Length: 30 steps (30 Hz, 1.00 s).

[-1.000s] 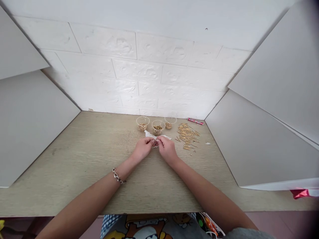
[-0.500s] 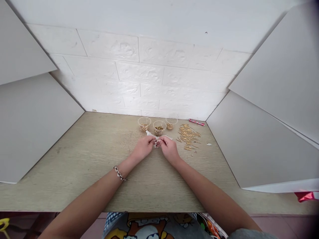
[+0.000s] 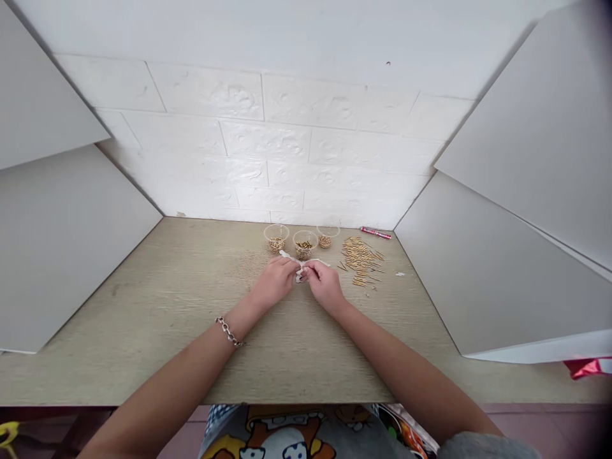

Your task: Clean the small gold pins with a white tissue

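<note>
My left hand (image 3: 274,282) and my right hand (image 3: 324,285) meet at the middle of the wooden table (image 3: 157,299), fingers pinched together on a small item between them that I cannot make out. A crumpled white tissue (image 3: 306,262) lies just beyond the fingertips. Behind it stand three small clear cups (image 3: 305,241) holding golden bits. A pile of thin golden sticks (image 3: 359,258) lies to the right of my right hand. A chain bracelet (image 3: 228,333) is on my left wrist.
A red-and-white pen-like item (image 3: 375,233) lies by the back wall. White brick-pattern wall at the back, grey boards (image 3: 497,274) on both sides. A tiny white scrap (image 3: 399,274) sits near the right board. A red object (image 3: 586,368) is at the far right edge.
Both hands stay pinched together at the same spot, with only slight finger motion; the view shifted a little.
</note>
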Available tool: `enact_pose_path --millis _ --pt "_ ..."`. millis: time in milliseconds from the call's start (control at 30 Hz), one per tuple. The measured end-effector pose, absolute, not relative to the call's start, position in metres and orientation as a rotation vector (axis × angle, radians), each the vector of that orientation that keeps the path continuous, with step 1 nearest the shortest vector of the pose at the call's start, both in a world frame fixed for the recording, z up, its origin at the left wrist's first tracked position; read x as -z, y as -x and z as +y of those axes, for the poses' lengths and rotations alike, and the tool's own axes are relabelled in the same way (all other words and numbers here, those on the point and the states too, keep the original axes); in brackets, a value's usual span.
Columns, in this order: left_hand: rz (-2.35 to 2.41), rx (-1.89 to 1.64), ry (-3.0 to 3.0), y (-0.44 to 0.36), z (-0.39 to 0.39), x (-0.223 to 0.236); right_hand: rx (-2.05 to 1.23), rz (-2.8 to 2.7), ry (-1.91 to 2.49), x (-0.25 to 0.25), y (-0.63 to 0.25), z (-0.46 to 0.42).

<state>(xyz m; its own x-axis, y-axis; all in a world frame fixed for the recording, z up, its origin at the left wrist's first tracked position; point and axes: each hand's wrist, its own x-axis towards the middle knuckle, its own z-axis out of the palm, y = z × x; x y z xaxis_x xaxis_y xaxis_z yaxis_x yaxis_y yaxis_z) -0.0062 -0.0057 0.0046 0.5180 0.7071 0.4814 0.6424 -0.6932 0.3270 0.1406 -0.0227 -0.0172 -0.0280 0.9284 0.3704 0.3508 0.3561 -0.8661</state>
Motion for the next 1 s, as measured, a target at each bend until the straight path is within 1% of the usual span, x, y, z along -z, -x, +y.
enact_pose_path --millis 200,500,667,867,1000 --pt "1.141 -0.936 -2.645 0.0069 -0.0035 -0.0035 -0.928 -1.428 1.125 0.0219 -0.1381 -0.0193" --pt "1.126 -0.94 -2.657 0.0073 -0.0008 0.0007 -1.065 -1.342 1.086 0.0245 -0.1374 -0.0168" --pt "1.144 -0.905 -2.664 0.0071 -0.0002 0.0013 -1.043 -1.359 1.09 0.0249 -0.1379 -0.0168" --pt "1.216 -0.881 -2.518 0.0035 -0.0051 -0.0028 -0.865 -1.472 1.143 0.0227 -0.1394 -0.0191" --pt "1.252 -0.852 -2.413 0.0009 -0.0084 -0.0083 -0.835 -1.48 1.146 0.0219 -0.1386 -0.0202"
